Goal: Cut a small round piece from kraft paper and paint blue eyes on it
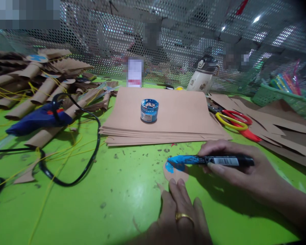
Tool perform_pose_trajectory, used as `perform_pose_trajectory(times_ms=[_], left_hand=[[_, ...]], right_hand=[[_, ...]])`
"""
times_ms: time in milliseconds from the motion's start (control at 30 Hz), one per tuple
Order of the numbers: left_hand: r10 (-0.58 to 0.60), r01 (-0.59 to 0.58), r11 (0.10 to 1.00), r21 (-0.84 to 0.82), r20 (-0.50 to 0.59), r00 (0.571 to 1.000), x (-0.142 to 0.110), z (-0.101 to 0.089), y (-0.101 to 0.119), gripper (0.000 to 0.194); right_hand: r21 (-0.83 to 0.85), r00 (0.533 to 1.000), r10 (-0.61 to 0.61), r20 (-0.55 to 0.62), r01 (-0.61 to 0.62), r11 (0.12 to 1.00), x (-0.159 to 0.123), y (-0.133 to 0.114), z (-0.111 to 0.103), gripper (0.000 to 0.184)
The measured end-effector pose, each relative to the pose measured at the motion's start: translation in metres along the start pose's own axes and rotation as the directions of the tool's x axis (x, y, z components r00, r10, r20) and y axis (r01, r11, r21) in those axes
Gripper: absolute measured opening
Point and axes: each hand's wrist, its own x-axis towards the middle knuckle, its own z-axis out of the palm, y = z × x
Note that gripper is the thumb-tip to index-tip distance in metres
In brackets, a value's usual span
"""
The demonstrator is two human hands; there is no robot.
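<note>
A small round disc of brown card (177, 174), with blue paint on its upper part, lies on the green table. The fingers of my left hand (180, 211) stretch out over the table, and two fingertips press on the disc's lower edge; a ring is on one finger. My right hand (226, 170) grips a black marker pen (225, 160) sideways. Blue paint coats the marker's front end, and its tip touches the disc's top left. Beyond my hands, an opened jar of blue paint (149, 111) stands on stacked brown paper (183, 114).
Left lie a blue glue gun (40, 119), its black cord (93, 160), yellow strings and rolled-paper pieces (49, 86). Right are scissors (234, 120), brown paper strips (277, 136) and a green basket (267, 97). A white flask (200, 80) stands before a perforated metal screen (97, 44).
</note>
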Motion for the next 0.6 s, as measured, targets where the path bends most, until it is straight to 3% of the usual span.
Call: perform_pose_trajectory(times_ms=[600], left_hand=[[0.033, -0.034, 0.999, 0.016, 0.06, 0.998, -0.0019, -0.003, -0.0025, 0.025]], right_hand=[[0.012, 0.999, -0.035, 0.014, 0.035, 0.999, -0.0012, 0.0017, -0.0045, 0.011]])
